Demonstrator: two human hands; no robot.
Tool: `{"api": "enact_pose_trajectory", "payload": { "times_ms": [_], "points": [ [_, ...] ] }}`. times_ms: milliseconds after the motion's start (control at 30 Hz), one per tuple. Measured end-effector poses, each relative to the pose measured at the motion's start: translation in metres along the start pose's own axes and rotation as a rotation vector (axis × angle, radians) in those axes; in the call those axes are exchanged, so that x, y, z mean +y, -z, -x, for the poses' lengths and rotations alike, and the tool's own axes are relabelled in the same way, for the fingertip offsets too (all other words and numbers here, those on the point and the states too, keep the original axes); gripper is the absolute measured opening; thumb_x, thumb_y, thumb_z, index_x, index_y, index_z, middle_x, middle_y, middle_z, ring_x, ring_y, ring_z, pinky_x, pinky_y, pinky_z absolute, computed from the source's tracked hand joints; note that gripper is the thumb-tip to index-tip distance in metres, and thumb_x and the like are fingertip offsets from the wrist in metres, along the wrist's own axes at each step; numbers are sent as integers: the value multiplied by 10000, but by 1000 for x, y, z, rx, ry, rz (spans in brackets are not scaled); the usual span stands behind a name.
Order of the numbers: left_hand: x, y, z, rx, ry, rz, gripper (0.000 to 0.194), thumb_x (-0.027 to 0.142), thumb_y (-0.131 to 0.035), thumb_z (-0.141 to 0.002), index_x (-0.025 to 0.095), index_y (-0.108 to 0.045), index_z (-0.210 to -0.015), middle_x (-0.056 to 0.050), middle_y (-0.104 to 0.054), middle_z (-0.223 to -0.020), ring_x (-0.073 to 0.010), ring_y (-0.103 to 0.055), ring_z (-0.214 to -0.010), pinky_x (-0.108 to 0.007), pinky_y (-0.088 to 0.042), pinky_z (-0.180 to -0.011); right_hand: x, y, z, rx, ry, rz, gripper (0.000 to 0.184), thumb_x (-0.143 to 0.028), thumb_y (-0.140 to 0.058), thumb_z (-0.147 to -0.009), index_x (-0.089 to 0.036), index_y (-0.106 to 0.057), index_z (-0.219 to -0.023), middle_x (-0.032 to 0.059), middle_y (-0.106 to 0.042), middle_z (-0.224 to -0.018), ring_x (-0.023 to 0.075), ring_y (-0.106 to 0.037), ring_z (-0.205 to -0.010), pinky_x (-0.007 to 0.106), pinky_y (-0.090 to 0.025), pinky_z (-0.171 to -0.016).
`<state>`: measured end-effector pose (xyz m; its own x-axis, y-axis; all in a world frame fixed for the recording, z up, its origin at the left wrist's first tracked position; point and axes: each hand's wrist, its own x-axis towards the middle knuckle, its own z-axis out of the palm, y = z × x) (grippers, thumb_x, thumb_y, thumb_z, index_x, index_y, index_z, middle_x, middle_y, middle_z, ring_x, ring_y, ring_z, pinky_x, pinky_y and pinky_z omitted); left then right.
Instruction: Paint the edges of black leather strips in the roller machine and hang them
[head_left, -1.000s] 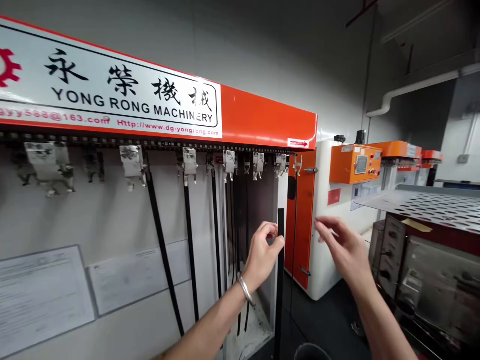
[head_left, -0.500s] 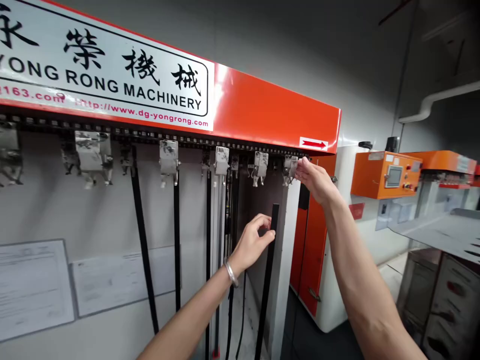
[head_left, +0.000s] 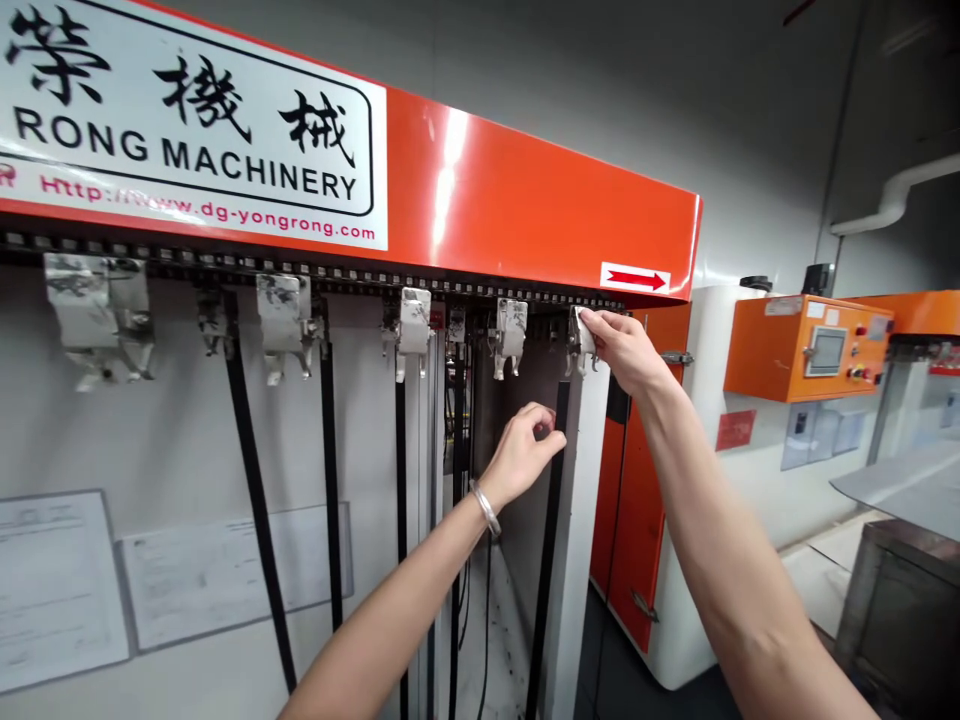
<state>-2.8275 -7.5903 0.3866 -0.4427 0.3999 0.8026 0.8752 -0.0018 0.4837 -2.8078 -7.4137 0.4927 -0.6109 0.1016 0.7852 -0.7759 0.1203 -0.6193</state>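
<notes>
My left hand (head_left: pixel 529 448), with a silver bracelet at the wrist, pinches a long black strip (head_left: pixel 550 540) close to its upper end. The strip hangs down past the lower edge of the view. Higher up, my right hand (head_left: pixel 622 345) has its thumb and fingers closed on a metal clip (head_left: pixel 580 340) at the right end of the row under the orange machine housing (head_left: pixel 540 200). The strip's top stands just below this clip, apart from it. Another metal clip (head_left: pixel 511 338) hangs to the left with nothing visible in its jaws.
Further left, several clips hang from a chain (head_left: pixel 300 268), and black strips (head_left: pixel 255 500) dangle there. A white post (head_left: pixel 581 520) stands right behind the held strip. An orange control box (head_left: pixel 806 348) and a grey metal surface (head_left: pixel 907 490) are at the right.
My right hand has closed on the end clip. My left hand has raised the black strip nearer to it. The view has shifted right, and the hanging clips appear further left.
</notes>
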Motion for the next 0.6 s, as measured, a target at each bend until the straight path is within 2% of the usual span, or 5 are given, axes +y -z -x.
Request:
{"api": "enact_pose_trajectory", "payload": {
  "times_ms": [267,467,600],
  "points": [
    [-5,-11,-34,29,-17,-5,135,132,-576,-738,180,-488,-646,5,-533,-774,-143,-500,-736,-266,-392,-702,1,4,0,-19,15,-33,431,-586,-800,-688,-200,-611,-655,-32,-516,-626,98,-437,-575,234,-392,-558],
    [-9,-12,-40,34,-3,-9,129,143,-570,-753,172,-497,-651,19,-509,-739,-125,-474,-693,-257,-358,-652,-3,2,4,0,0,-28,436,-579,-804,-690,-197,-599,-639,-34,-503,-612,97,-437,-566,233,-391,-549],
    [-10,-13,-40,36,4,-18,140,139,-582,-755,171,-501,-646,26,-501,-720,-119,-466,-673,-253,-354,-638,-3,6,7,-43,16,-20,440,-598,-763,-731,-196,-601,-656,-28,-518,-644,103,-456,-592,243,-411,-580]
  ]
}}
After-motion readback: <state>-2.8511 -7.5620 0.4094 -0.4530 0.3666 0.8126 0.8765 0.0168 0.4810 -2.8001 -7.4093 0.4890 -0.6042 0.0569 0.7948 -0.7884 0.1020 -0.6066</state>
